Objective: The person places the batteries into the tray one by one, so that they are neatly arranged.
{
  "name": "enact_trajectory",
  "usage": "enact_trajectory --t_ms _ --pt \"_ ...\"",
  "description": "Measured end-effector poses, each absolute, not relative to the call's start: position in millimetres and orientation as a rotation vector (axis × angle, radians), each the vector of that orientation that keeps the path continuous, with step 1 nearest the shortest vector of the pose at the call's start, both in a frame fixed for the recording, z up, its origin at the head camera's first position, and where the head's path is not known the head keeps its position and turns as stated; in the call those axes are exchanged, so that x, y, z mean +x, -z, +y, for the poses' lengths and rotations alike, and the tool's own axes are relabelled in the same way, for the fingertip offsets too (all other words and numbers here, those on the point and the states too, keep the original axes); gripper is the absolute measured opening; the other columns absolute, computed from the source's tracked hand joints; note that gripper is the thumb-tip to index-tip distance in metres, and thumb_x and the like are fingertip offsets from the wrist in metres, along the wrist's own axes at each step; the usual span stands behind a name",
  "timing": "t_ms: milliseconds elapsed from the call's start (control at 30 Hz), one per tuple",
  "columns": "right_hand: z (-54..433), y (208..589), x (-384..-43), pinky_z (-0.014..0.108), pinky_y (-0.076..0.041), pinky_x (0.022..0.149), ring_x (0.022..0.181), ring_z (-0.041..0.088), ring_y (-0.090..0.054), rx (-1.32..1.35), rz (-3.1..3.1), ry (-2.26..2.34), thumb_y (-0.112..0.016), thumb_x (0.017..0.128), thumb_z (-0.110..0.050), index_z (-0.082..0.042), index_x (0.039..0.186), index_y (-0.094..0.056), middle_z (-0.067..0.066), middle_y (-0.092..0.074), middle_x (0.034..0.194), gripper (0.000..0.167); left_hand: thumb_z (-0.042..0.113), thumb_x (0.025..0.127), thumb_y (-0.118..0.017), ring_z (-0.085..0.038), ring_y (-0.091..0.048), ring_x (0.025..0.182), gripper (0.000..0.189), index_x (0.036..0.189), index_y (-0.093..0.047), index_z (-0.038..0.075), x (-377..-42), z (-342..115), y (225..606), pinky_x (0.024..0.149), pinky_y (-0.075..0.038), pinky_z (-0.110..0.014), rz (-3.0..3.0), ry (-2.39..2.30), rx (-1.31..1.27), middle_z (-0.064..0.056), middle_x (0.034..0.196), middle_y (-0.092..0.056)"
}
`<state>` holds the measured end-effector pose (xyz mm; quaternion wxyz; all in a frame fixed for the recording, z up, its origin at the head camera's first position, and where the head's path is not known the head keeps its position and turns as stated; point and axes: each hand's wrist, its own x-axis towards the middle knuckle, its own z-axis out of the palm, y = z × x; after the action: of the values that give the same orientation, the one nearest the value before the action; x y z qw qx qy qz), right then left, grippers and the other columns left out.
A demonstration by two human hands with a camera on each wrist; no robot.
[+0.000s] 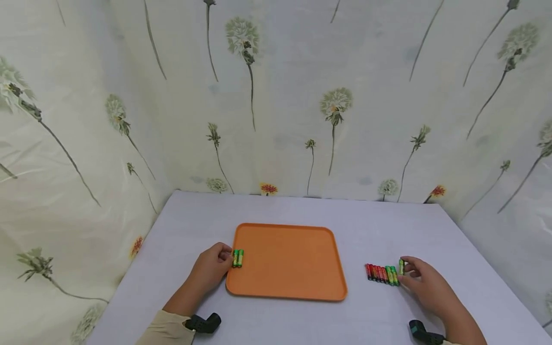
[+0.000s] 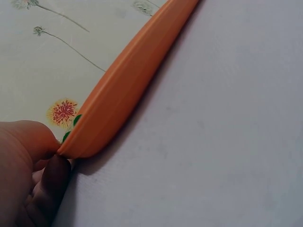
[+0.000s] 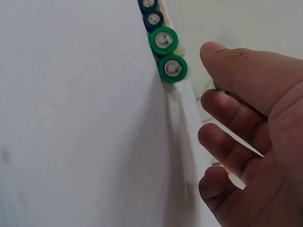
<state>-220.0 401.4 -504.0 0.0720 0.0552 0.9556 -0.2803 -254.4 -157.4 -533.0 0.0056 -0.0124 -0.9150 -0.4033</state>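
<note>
An orange tray [image 1: 284,261] lies on the table, with two green batteries [image 1: 238,258] side by side at its left edge. My left hand [image 1: 211,266] pinches the tray's left rim right beside them; in the left wrist view its thumb and a finger meet at the tray wall [image 2: 118,94]. On the right, my right hand [image 1: 431,285] holds a green battery [image 1: 401,267] between thumb and index finger, at the end of a row. That row has several red batteries [image 1: 376,273] and two green batteries [image 1: 391,275]. The thumb hides the held battery in the right wrist view.
The white table [image 1: 293,321] runs back to a curtain [image 1: 284,158] printed with dandelions, which also hangs along both sides. A black wrist device [image 1: 203,323] sits on the left wrist and another black device [image 1: 424,333] on the right.
</note>
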Motion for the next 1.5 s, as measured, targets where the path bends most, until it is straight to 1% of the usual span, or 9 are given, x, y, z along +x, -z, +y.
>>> enact_trajectory --t_ms 267,600,833,1067,1300,1500 --pt "388 496 -227 0.061 -0.052 0.094 0.126 0.045 -0.054 0.167 2.878 0.804 -0.074 0.097 -0.039 0.0 0.154 -0.04 0.023 -0.059 0.134 0.077 0.02 0.098 -0.065 -0.011 -0.059 0.081 0.02 0.116 -0.068 0.011 -254 -157 532 0.073 -0.051 -0.031 -2.859 1.268 -0.041 0.003 0.092 -0.066" --pt "364 483 -234 0.059 -0.054 0.095 0.124 0.043 -0.055 0.087 2.87 0.773 -0.077 0.094 -0.041 -0.001 0.153 -0.043 0.021 -0.061 0.132 0.079 0.019 0.098 -0.066 -0.012 -0.058 0.079 0.019 0.114 -0.068 0.01 -250 -158 529 0.071 -0.05 -0.031 -2.852 1.27 -0.026 0.003 0.09 -0.065" --pt "345 477 -239 0.058 -0.053 0.096 0.123 0.04 -0.057 0.017 2.885 0.775 -0.076 0.095 -0.039 -0.001 0.152 -0.045 0.018 -0.063 0.131 0.075 0.018 0.098 -0.066 -0.012 -0.058 0.079 0.018 0.114 -0.068 0.01 -251 -157 531 0.071 -0.05 -0.031 -2.845 1.278 -0.033 0.003 0.091 -0.065" --pt "326 476 -241 0.054 -0.054 0.091 0.119 0.036 -0.059 -0.055 2.899 0.75 -0.077 0.095 -0.035 -0.003 0.15 -0.049 0.013 -0.065 0.126 0.07 0.019 0.098 -0.066 -0.011 -0.059 0.079 0.019 0.114 -0.068 0.01 -251 -155 534 0.071 -0.051 -0.03 -2.864 1.301 -0.036 0.003 0.091 -0.065" --pt "298 476 -250 0.05 -0.056 0.088 0.118 0.033 -0.06 -0.114 2.921 0.758 -0.079 0.094 -0.034 -0.007 0.149 -0.052 0.009 -0.065 0.124 0.067 0.019 0.098 -0.066 -0.01 -0.059 0.08 0.018 0.114 -0.068 0.011 -255 -157 533 0.072 -0.051 -0.03 -2.847 1.271 -0.046 0.003 0.09 -0.065" --pt "275 476 -256 0.049 -0.055 0.092 0.117 0.029 -0.06 -0.161 2.934 0.785 -0.079 0.094 -0.03 -0.009 0.147 -0.054 0.007 -0.065 0.125 0.063 0.02 0.098 -0.066 -0.011 -0.059 0.081 0.019 0.114 -0.069 0.011 -255 -157 533 0.073 -0.051 -0.031 -2.844 1.273 -0.039 0.004 0.091 -0.065"
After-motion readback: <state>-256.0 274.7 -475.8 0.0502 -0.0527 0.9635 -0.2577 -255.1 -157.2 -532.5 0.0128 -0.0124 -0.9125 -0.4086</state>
